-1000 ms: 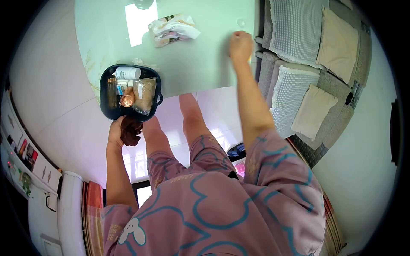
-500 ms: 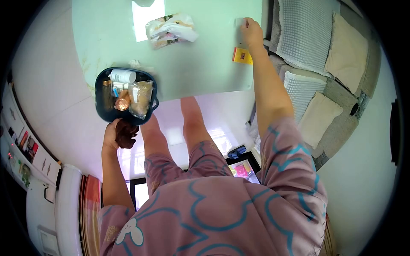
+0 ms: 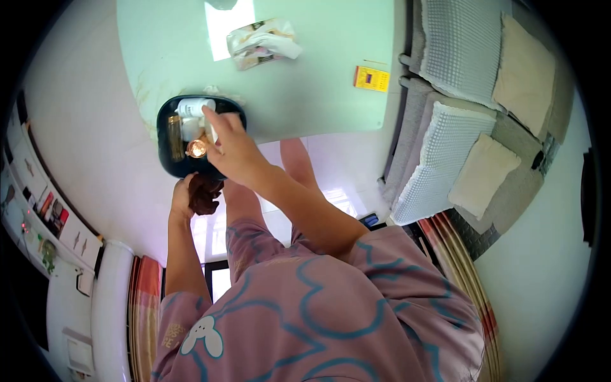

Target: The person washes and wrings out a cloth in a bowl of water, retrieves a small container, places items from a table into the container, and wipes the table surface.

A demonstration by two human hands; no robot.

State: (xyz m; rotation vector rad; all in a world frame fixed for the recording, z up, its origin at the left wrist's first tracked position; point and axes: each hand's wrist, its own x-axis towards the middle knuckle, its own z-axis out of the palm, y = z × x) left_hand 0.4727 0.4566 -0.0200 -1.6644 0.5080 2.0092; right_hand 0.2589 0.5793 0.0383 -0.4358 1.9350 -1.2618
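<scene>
A dark blue basket (image 3: 164, 162) stands at the table's near left corner, jutting past the edge. My left hand (image 3: 182, 196) is closed at the basket's near side, with a crumpled dark brown thing (image 3: 205, 194) in its grip; whether its fingers also hold the rim is hidden. My right hand (image 3: 238, 149) is over the basket's right half, index finger and thumb apart, a pale patch between them. Motion blur hides whether it holds anything. Inside the basket lie a white bottle (image 3: 195, 107), a brownish clear bottle (image 3: 175, 137) and a copper-coloured round-topped thing (image 3: 196, 148).
On the glass table (image 3: 312, 105) lie a tissue pack (image 3: 262, 44), a yellow-and-red small box (image 3: 372, 78) and a thin stick (image 3: 374, 62) beside it. Crumpled tissue sits behind the basket. A grey sofa (image 3: 414, 127) stands on the right, a white cabinet (image 3: 70, 229) on the left.
My right hand has moved from the table's right side to above the basket. The small clear piece near it there is gone from the table. My left hand stays by the basket.
</scene>
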